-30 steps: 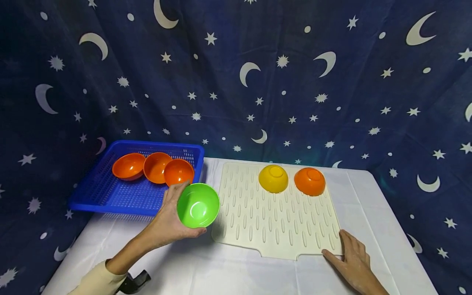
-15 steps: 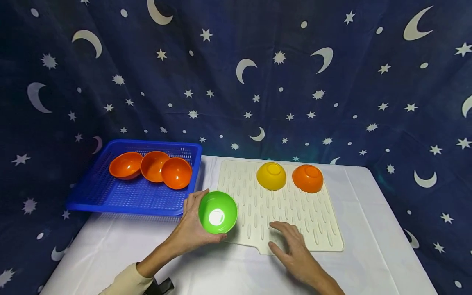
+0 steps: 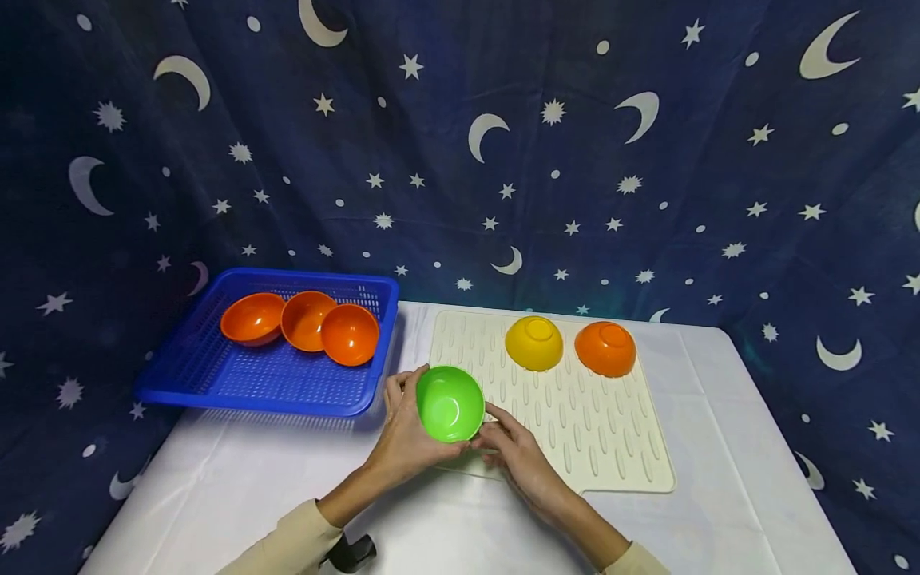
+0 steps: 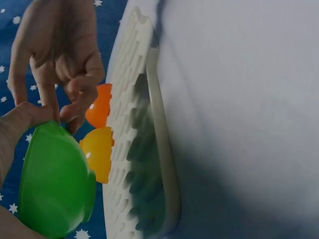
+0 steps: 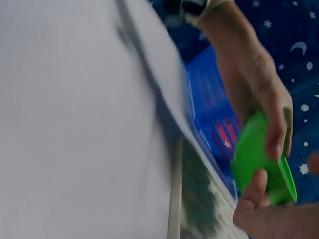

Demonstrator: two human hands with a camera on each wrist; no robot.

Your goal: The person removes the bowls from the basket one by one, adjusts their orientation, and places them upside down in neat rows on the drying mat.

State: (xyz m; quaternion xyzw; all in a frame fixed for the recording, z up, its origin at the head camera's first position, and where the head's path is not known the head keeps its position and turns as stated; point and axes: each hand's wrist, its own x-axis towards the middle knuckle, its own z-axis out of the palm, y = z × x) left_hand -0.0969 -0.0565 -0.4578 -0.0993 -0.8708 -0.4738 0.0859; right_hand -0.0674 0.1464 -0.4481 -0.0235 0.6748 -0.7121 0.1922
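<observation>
Left hand point(image 3: 408, 433) pinches a green bowl point(image 3: 450, 406) between thumb and fingers at opposite sides of the rim, holding it above the white-covered bench point(image 3: 280, 463), mouth tilted toward the wearer. Right hand point(image 3: 530, 463) meets the bowl's right edge, fingers slightly bent; whether they grip cannot be told. Beyond and left of the left hand, a blue basket point(image 3: 251, 405) contains three orange bowls point(image 3: 307, 321), mouths showing. Beyond the right hand, a cream ridged mat point(image 3: 575, 423) bears an inverted yellow bowl point(image 3: 534, 343) and, farther right, an inverted orange bowl point(image 3: 605, 349).
</observation>
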